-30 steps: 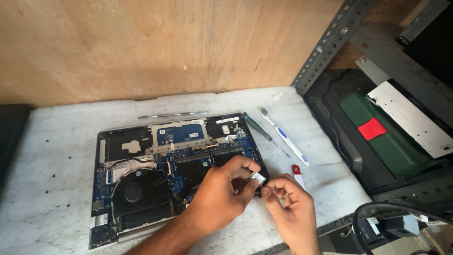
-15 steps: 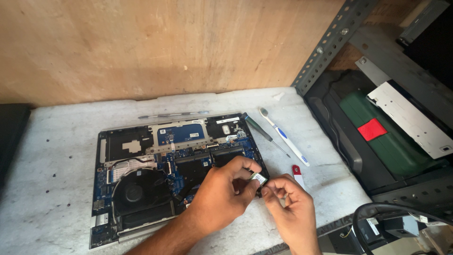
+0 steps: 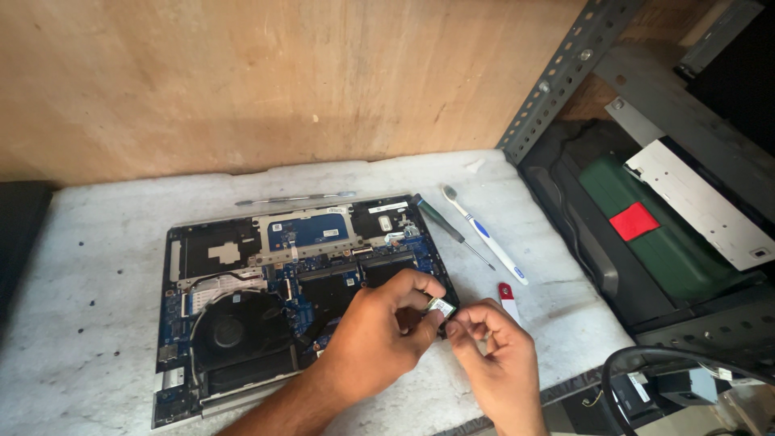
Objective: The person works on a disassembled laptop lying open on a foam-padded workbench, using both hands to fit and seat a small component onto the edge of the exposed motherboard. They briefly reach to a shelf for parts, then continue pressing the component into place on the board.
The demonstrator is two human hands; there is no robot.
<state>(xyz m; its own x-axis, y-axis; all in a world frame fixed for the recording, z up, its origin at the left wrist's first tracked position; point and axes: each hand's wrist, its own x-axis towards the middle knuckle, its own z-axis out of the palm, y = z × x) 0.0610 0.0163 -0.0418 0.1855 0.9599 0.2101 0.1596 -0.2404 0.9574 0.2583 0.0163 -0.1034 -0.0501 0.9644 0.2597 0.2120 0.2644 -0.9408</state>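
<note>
Here we see a small, flat, silver-labelled circuit card [image 3: 441, 307], pinched between both hands just above the front right corner of an opened laptop with its bottom cover off [image 3: 299, 299]. The laptop's blue circuit board, round black fan and dark panels lie exposed. Our left hand [image 3: 379, 335] reaches in from below, its fingers curled and its thumb and forefinger closed on the card's left edge. Our right hand [image 3: 492, 351] sits just beside it, fingers bent, its fingertips gripping the card's right edge. The laptop lies flat on a pale grey speckled stone table [image 3: 89, 234]. To its right rest a white and blue toothbrush [image 3: 484, 234], a slim dark screwdriver [image 3: 452, 232] and a small red and white tool [image 3: 508, 297]. Behind stands a bare plywood wall [image 3: 242, 81], and at the right a grey slotted metal shelf frame [image 3: 557, 73].
</note>
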